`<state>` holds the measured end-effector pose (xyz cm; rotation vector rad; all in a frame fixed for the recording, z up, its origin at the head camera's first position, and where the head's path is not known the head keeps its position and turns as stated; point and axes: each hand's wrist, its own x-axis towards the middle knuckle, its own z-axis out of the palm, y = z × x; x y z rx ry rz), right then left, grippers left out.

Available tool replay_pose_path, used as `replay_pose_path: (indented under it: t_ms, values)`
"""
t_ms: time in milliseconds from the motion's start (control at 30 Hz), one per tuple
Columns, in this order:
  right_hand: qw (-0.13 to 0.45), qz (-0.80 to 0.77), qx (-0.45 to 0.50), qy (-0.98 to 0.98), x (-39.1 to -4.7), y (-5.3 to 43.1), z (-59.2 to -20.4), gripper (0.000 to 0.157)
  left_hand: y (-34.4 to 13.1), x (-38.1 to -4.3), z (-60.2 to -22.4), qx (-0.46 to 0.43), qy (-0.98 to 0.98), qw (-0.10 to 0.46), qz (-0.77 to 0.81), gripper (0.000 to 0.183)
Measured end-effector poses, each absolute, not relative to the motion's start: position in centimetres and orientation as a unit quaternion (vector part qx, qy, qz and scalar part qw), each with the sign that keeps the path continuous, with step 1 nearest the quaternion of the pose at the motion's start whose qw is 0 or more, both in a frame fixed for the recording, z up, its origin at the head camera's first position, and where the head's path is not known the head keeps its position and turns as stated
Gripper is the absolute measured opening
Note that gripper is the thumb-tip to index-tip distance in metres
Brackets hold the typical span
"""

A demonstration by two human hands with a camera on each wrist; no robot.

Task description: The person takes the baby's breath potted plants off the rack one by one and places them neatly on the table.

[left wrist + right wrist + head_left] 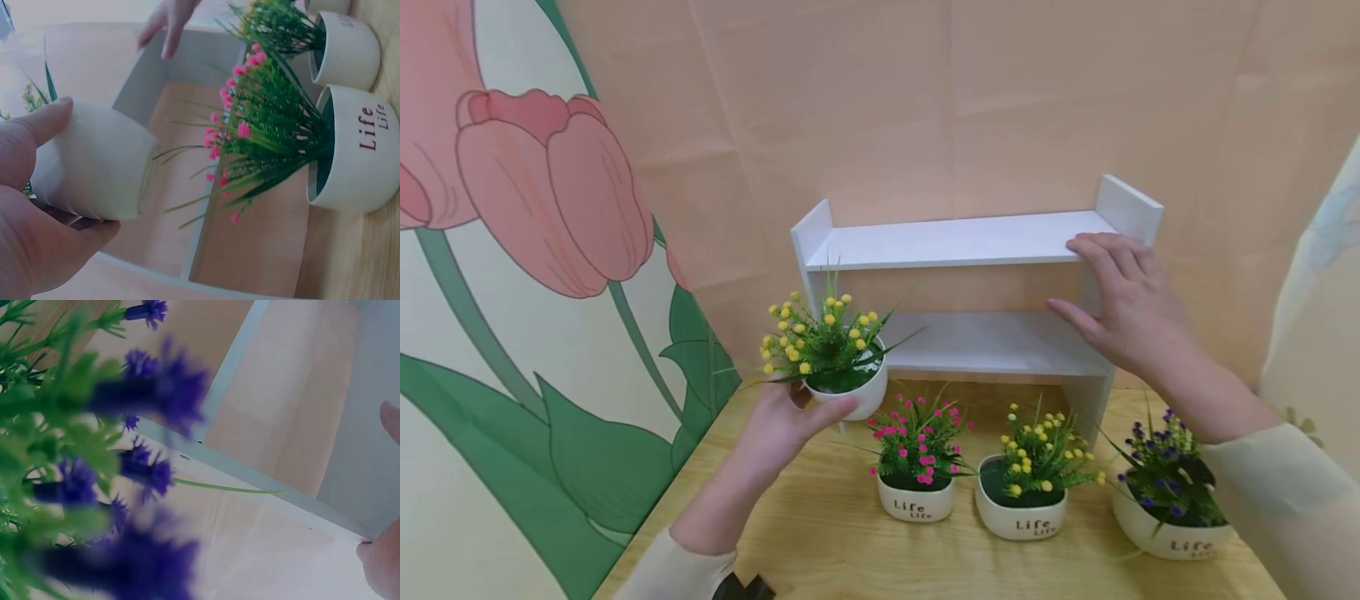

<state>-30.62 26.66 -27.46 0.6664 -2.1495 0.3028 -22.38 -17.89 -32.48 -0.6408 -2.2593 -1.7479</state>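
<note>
My left hand [786,421] holds a white pot [861,393] of yellow artificial flowers [820,337] off the table, in front of the shelf's left end. Up close in the left wrist view, the thumb and fingers grip the smooth pot [97,159] from both sides. At the right end of the white two-tier shelf [962,240], my right hand [1131,300] touches the upper board's front edge and side panel, fingers fairly straight and thumb apart. Both shelf boards show bare surfaces in the head view.
On the wooden table [820,533] stand a pink-flowered pot [917,504], another yellow-flowered pot [1022,517] and a purple-flowered pot [1172,533] below my right forearm. A tulip-printed panel [550,192] borders the left; a beige cloth [887,100] hangs behind the shelf.
</note>
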Motion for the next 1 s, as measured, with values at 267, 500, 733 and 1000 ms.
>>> replay_pose_path:
  t_ms: [267, 500, 733, 1000]
  values:
    - [0.431, 0.126, 0.275, -0.85, -30.7, 26.7, -27.4, 0.096, -19.1, -21.6, -33.1, -0.198, -0.768, 0.119, -0.597, 0.083]
    - [0.419, 0.122, 0.263, -0.86, -30.5, 26.8, -27.5, 0.084, -19.8, -21.2, -33.6, -0.192, -0.766, 0.12, -0.602, 0.085]
    - [0.412, 0.122, 0.251, -0.867, -30.4, 26.6, -27.4, 0.091, -20.4, -21.2, -34.2, -0.179, -0.766, 0.118, -0.605, 0.084]
    - [0.413, 0.122, 0.254, -0.866, -30.5, 26.5, -27.3, 0.091, -20.8, -21.4, -35.1, -0.161, -0.777, 0.121, -0.596, 0.084]
